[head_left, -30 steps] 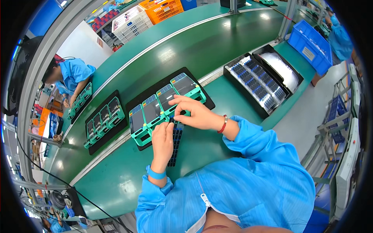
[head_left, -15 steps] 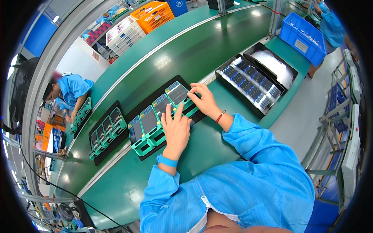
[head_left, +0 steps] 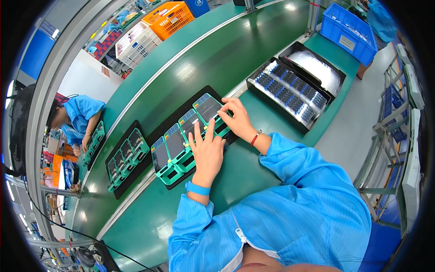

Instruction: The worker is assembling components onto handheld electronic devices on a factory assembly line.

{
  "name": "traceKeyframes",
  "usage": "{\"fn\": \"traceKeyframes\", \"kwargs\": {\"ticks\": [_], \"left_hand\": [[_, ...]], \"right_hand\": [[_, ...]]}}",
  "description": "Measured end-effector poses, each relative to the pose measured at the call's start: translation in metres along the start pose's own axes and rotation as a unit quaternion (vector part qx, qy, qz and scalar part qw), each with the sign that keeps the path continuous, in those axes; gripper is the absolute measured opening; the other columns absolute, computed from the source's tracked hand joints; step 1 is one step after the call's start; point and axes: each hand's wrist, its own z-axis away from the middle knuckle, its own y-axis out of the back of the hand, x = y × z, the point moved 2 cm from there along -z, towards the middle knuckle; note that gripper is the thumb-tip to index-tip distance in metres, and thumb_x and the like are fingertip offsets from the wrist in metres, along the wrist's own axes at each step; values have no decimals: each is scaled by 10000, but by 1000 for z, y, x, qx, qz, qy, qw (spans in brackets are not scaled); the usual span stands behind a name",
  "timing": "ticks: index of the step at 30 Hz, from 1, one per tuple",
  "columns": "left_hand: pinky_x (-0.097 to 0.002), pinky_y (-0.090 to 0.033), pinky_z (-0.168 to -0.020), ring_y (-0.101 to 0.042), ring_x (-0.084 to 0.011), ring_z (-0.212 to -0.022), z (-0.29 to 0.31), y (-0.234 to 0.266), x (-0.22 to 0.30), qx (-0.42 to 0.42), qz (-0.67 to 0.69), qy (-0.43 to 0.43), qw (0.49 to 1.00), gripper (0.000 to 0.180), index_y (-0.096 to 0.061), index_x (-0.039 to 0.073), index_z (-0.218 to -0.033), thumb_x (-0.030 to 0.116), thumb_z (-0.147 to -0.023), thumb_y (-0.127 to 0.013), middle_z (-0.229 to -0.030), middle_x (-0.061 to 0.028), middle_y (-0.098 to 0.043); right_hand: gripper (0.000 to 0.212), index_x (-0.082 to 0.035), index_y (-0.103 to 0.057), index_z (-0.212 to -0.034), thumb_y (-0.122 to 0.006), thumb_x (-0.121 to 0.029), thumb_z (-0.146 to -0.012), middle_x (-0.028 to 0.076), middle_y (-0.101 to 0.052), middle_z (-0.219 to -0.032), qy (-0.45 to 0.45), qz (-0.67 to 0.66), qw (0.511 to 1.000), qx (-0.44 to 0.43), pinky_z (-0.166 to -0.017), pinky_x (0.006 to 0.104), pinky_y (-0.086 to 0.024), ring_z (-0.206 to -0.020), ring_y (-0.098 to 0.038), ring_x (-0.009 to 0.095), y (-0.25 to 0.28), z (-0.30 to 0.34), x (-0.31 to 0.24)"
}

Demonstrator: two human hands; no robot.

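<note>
Green rubber-like matting covers the long desk (head_left: 149, 213), and near its front edge lies a flat black rectangular tray (head_left: 168, 128) carrying four dark-screened handheld devices in green plastic cradles (head_left: 181, 140), lined up side by side. The left hand (head_left: 207, 152) lies flat on the tray with its fingers spread, the fingertips touching the third device in the row. The right hand (head_left: 235, 119) is curled, its fingertips pinching the near edge of the device at the tray's right end (head_left: 207, 106). Further left along the desk sits a second black tray of green cradled devices (head_left: 124, 156) (apart from the first). Toward the desk's right end rest a black box of small blue parts in rows (head_left: 285, 93) and, just behind it, a black box lined with clear plastic film (head_left: 317, 68). A blue plastic crate (head_left: 351, 31) stands beyond them.
</note>
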Motion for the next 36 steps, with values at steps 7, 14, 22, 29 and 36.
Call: {"fn": "traceKeyframes", "kwargs": {"ticks": [7,14,22,29,36], "left_hand": [[-593,-224,-1020,-366,-394,-1235,-7,4,0,-21,-30,-41,998,146,-620,77,-714,208,-738,-681,-1323,-97,-460],[-594,-244,-1006,-397,-395,-1203,-8,6,0,-12,-19,-48,999,137,-617,79,-708,198,-728,-683,-1297,-103,-484],[-596,-232,-1006,-367,-408,-1214,-6,12,-2,-37,-18,-31,999,145,-616,73,-750,210,-789,-643,-1301,-53,-474],[-539,-228,-1027,-327,-402,-1259,32,66,-34,16,37,30,999,75,-598,66,-827,133,-838,-567,-1286,-50,-495],[-328,-314,-985,-452,-204,-1153,134,93,-128,147,400,403,810,227,-580,-11,-964,169,-948,-443,-1272,-104,-517]], "right_hand": [[159,-48,-641,-842,-685,-180,-765,134,-560,-1127,-191,-142,970,-57,-796,288,-444,-967,-549,192,7,2,9],[327,-62,-586,-1109,-652,-198,-819,127,-551,-1148,-265,-275,924,-27,-858,279,-435,-1027,-523,164,12,1,0],[557,-89,-428,-1323,-647,-128,-812,96,-576,-1066,-326,-252,865,-286,-820,279,-423,-957,-525,143,19,-23,10],[591,-108,-420,-1335,-668,-156,-801,51,-577,-921,-362,-240,838,-331,-678,238,-395,-809,-488,104,28,-34,10],[583,-94,-425,-1306,-679,-191,-790,45,-545,-835,-316,-138,854,-389,-649,252,-405,-756,-481,109,24,-45,14]]}}
